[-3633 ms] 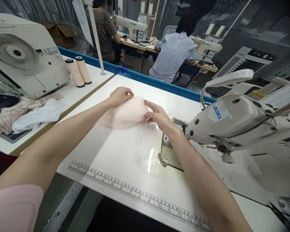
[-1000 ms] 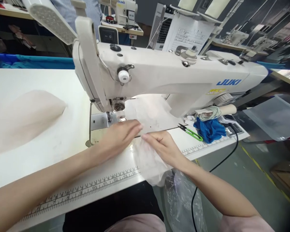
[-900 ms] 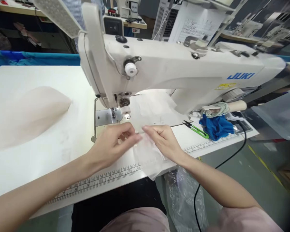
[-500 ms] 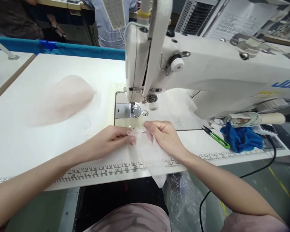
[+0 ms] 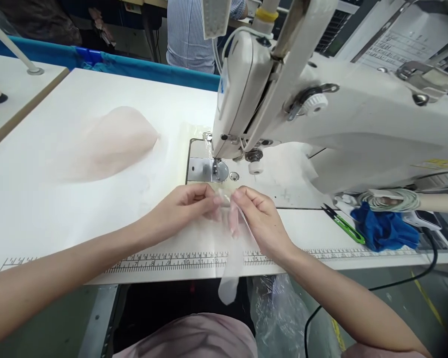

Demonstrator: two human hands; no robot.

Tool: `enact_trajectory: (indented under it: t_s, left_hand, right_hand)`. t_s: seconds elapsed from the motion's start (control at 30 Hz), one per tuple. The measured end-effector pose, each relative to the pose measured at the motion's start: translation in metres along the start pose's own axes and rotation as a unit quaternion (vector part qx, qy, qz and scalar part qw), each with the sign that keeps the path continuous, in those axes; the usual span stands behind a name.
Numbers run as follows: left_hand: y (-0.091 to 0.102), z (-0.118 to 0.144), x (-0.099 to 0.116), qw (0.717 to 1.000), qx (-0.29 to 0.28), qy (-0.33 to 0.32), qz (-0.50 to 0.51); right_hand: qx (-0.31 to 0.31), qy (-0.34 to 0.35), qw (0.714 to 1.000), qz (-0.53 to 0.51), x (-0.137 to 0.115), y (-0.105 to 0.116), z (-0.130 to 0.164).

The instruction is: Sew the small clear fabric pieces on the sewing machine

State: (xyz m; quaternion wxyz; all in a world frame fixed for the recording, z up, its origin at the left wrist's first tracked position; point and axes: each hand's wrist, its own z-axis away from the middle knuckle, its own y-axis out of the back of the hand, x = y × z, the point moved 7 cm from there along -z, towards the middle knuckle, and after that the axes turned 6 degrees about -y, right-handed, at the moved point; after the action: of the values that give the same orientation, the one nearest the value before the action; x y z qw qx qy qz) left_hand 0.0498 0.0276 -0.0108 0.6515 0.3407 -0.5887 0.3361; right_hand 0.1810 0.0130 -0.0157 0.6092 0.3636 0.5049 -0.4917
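Note:
A strip of sheer white fabric (image 5: 231, 268) hangs from my fingers over the table's front edge. My left hand (image 5: 197, 201) pinches its upper edge from the left. Close beside it, my right hand (image 5: 259, 219) pinches the same fabric, fingers closed, with part of the cloth draped over them. Both hands are just in front of the sewing machine's needle plate (image 5: 201, 170), apart from the presser foot (image 5: 216, 168). A sheer pale pink fabric piece (image 5: 123, 139) lies flat on the table to the left.
The white sewing machine (image 5: 239, 94) stands behind my hands. Green thread snips (image 5: 345, 226), a blue cloth (image 5: 384, 228) and a coil of cord (image 5: 388, 199) lie at right. A printed ruler (image 5: 168, 262) runs along the table's front. A person in a striped shirt (image 5: 190, 37) is beyond.
My hands have drawn closer together on the fabric, and its hanging end has swung left and narrowed. The view has shifted, so the machine appears further right.

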Motion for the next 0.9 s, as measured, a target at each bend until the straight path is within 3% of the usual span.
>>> enact_trajectory:
  t_s: [0.13,0.27,0.47,0.53,0.73,0.83,0.9]
  left_hand:
    - [0.007,0.003,0.002,1.0,-0.023,0.001,0.019]
    - [0.009,0.003,0.009,0.996,-0.052,0.0,-0.071]
    - [0.019,-0.006,0.016,0.977,-0.034,-0.033,-0.208]
    - [0.024,-0.008,0.014,0.974,-0.028,-0.03,-0.223]
    - [0.032,-0.019,0.008,0.965,-0.007,-0.046,-0.258]
    - [0.032,-0.019,0.007,0.948,0.028,-0.068,-0.309]
    - [0.031,-0.017,0.006,0.938,0.049,-0.085,-0.333]
  right_hand:
    - [-0.107,-0.048,0.992,0.036,0.002,0.003,-0.006]
    - [-0.149,-0.016,0.984,0.094,-0.016,0.007,-0.018]
    - [-0.275,-0.139,0.95,0.048,0.0,-0.007,-0.036]
    - [-0.249,-0.136,0.958,0.044,0.003,-0.003,-0.042]
    - [-0.088,-0.04,0.99,0.102,-0.004,0.011,-0.043]
    - [-0.034,0.049,0.985,0.162,-0.009,0.014,-0.036]
    - [0.001,0.132,0.966,0.222,-0.015,0.015,-0.031]
